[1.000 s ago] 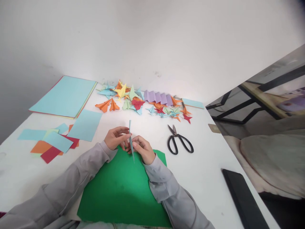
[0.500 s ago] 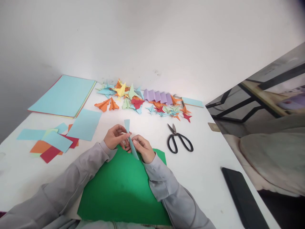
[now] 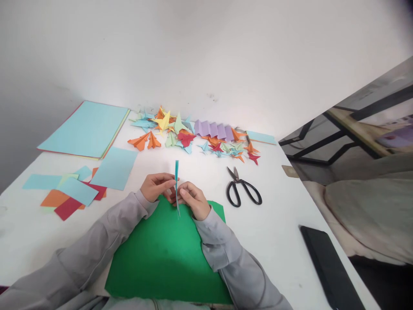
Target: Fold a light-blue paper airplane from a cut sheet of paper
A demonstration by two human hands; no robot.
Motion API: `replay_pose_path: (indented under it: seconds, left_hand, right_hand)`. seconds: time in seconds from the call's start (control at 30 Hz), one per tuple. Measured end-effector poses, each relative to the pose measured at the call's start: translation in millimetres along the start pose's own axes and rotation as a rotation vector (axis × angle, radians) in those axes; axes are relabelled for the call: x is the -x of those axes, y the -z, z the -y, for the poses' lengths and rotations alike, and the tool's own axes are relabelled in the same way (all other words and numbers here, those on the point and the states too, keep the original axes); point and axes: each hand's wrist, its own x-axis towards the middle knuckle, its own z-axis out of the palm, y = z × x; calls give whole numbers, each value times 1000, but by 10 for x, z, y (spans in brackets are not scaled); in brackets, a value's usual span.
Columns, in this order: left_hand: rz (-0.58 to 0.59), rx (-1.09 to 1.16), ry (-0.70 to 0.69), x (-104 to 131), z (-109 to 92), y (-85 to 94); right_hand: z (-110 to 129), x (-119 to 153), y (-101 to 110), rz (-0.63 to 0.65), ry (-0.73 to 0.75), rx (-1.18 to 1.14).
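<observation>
A narrow folded blue paper strip (image 3: pixel 177 170) stands nearly upright between my hands, seen almost edge-on. My left hand (image 3: pixel 158 186) pinches it around its middle, thumb on the near side. On its right side, my right hand (image 3: pixel 192 199) has thumb and fingers closed on the strip's lower part. Both hands are above the top edge of a green sheet (image 3: pixel 167 254). Some fingertips are hidden behind the strip.
Scissors (image 3: pixel 238 183) lie to the right, and a black phone (image 3: pixel 329 262) at the right edge. Folded paper shapes (image 3: pixel 164 122) line the wall beside a pleated purple paper (image 3: pixel 213 130). Cut paper pieces (image 3: pixel 78 192) and a stack of large sheets (image 3: pixel 85 129) are on the left.
The blue strip has turned from slanting with its face showing to nearly upright and edge-on. My hands have barely shifted.
</observation>
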Motion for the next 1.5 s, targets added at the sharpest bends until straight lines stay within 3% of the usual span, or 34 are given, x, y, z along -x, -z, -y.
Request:
replay_pose_path:
  seconds: [0.27,0.53,0.67,0.87,0.97,1.03,1.1,1.2,1.27,1.5]
  left_hand:
    - [26,-26,31,-16,26,12]
    - [25,68,111,-11,75,83]
    - [-1,128,163,-32,76,96]
    - [-95,7,189,-66,67,107]
    - [-252,-323,31,-12,40,76]
    - [-400,-637,-264,40,-3,21]
    - [-304,-898,-621,69,-50,-49]
    - [80,-1148,-893,21,-61,-102]
    - [223,-1271,-905,-64,-15,-65]
    - [407,-1298,-851,-326,156,176]
  right_hand:
    - [6,-8,-18,-18,74,-10]
    - [62,-23,22,-283,177,-49]
    - [46,-50,84,-337,192,-42]
    - [-5,-133,204,-450,164,201]
    - [-6,-180,264,-526,131,515]
    - [13,-198,263,-534,147,728]
    - [45,-208,231,-507,173,899]
    - [93,-220,186,-456,171,1042]
    - [114,-233,198,-443,140,1069]
    - [198,-321,354,-391,28,1085]
